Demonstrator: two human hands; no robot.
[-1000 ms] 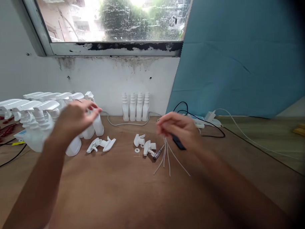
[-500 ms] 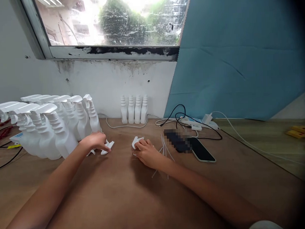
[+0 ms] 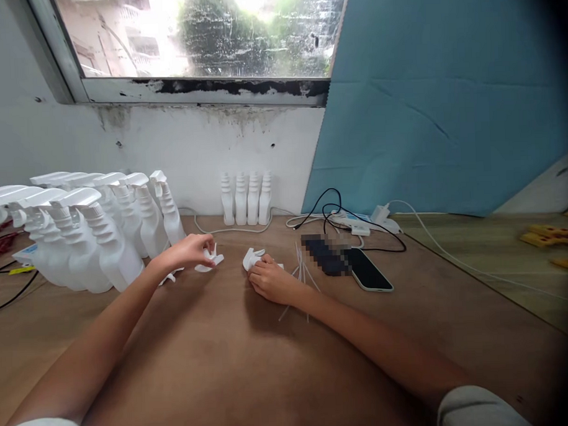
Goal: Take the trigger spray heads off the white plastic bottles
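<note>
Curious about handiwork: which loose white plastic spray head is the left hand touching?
The loose white plastic spray head second from the left: the left hand touches it. The leftmost loose head shows behind the forearm; another is by the right hand.

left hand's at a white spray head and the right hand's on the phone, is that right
Not quite: the head view shows the right hand at another white spray head, not on the phone, which lies apart to the right. The left hand is indeed at a white spray head.
</note>
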